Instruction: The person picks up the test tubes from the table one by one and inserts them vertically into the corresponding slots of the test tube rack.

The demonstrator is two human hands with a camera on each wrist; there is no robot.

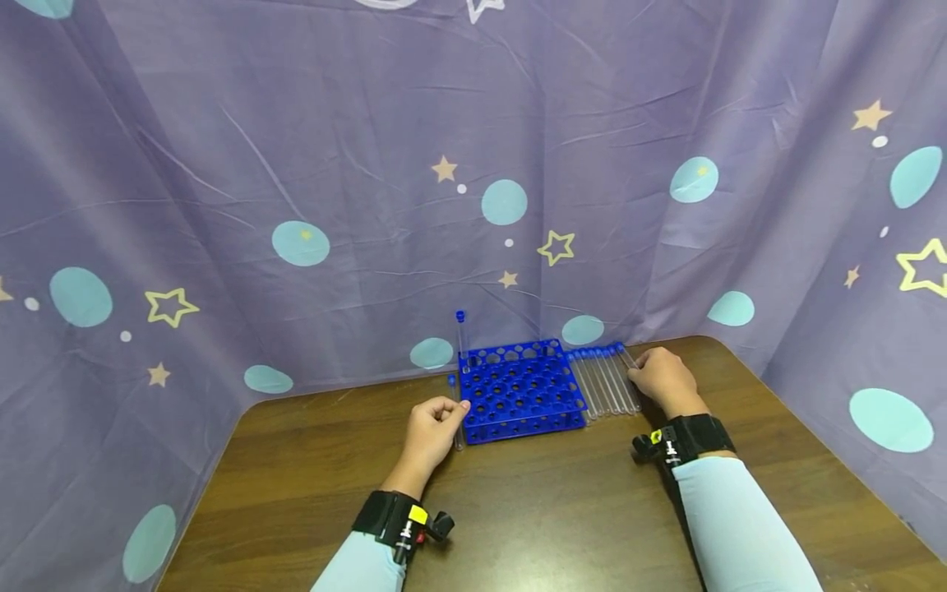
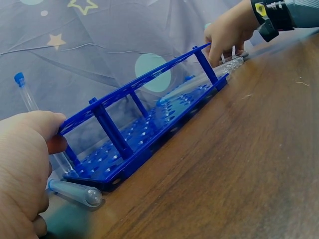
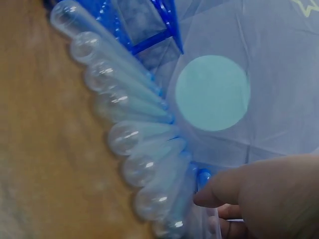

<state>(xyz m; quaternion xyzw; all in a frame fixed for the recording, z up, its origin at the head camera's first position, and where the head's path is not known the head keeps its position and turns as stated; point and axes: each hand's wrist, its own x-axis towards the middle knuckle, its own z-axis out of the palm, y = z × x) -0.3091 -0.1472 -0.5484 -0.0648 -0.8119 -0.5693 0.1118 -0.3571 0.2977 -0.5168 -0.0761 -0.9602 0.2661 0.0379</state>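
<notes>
A blue test tube rack [image 1: 521,396] stands at the back of the table. My left hand [image 1: 431,429] grips its left top edge between thumb and finger. One capped test tube [image 1: 462,335] stands upright in the rack's back left corner. Another clear tube [image 2: 77,193] lies along the rack's left side, partly behind the left hand in the head view. To the right of the rack, several blue-capped tubes [image 1: 601,382] lie side by side. At the right end of that row, my right hand [image 1: 664,381] pinches a tilted test tube [image 1: 625,355]; the fingers hide its lower part.
A purple patterned curtain [image 1: 370,205] hangs close behind the rack and along both sides of the wooden table [image 1: 547,510]. Black straps with small cameras [image 1: 699,436] sit on both wrists.
</notes>
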